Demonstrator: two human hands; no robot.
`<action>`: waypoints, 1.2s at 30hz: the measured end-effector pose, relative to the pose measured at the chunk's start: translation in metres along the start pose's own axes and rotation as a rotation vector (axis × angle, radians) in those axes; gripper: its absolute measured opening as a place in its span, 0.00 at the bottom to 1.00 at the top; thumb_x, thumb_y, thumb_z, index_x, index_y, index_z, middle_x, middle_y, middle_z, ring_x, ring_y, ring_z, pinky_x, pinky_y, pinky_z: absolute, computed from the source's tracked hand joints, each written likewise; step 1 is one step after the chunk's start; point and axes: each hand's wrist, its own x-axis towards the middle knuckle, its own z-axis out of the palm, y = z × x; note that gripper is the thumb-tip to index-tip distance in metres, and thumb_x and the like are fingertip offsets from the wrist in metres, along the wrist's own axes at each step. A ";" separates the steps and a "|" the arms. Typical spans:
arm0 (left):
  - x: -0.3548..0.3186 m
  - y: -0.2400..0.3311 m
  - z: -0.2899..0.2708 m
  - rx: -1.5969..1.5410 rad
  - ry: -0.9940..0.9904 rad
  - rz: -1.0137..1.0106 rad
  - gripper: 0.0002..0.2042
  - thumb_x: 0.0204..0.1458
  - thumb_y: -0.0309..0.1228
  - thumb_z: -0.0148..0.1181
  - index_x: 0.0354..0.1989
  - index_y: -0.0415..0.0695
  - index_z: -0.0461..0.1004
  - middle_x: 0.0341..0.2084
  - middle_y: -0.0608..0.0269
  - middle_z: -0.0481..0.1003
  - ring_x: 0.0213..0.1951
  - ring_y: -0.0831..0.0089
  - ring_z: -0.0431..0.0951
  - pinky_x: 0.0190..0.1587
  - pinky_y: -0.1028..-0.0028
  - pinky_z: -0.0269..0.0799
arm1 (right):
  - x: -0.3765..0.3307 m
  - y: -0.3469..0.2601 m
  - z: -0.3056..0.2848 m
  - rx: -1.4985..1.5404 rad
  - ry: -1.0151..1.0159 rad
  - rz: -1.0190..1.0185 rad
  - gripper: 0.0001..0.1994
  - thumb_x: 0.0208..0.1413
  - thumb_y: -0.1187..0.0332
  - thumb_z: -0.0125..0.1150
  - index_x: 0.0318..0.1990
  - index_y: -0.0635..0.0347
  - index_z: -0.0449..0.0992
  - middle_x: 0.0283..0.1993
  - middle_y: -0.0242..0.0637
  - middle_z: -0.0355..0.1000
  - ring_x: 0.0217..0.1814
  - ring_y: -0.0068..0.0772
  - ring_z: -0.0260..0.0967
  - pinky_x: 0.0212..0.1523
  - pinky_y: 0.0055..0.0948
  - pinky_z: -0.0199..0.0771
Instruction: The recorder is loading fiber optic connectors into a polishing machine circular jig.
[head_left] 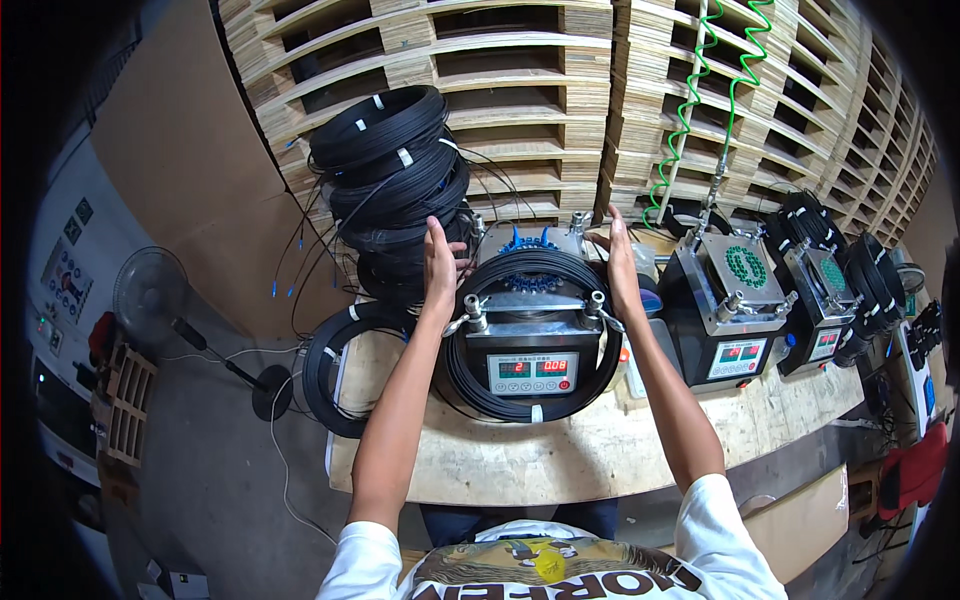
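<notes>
In front of me a bench machine [532,373] with a red-lit display stands on the wooden table. A coil of black cable [536,411] hangs around it, its lower loop passing below the display. Blue connectors [535,242] stick up at the machine's top. Metal clamp knobs [476,312] sit at its corners. My left hand [441,268] is open at the machine's left side, fingers stretched away from me. At the right side my right hand [620,262] is also open, fingers extended. I cannot tell whether either hand touches the coil or the machine.
A tall stack of black cable coils [385,190] rises behind my left hand. One coil [325,375] overhangs the table's left edge. Two similar machines [735,300] [820,300] stand at the right. Wooden pallets [500,90] line the back. A floor fan [150,290] stands left.
</notes>
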 end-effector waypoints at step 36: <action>0.002 -0.002 0.006 0.109 -0.072 0.135 0.40 0.61 0.67 0.31 0.68 0.46 0.59 0.40 0.54 0.74 0.33 0.71 0.73 0.36 0.71 0.71 | 0.002 0.002 -0.002 -0.237 -0.007 -0.056 0.33 0.68 0.42 0.38 0.67 0.61 0.64 0.60 0.41 0.67 0.54 0.31 0.67 0.56 0.30 0.64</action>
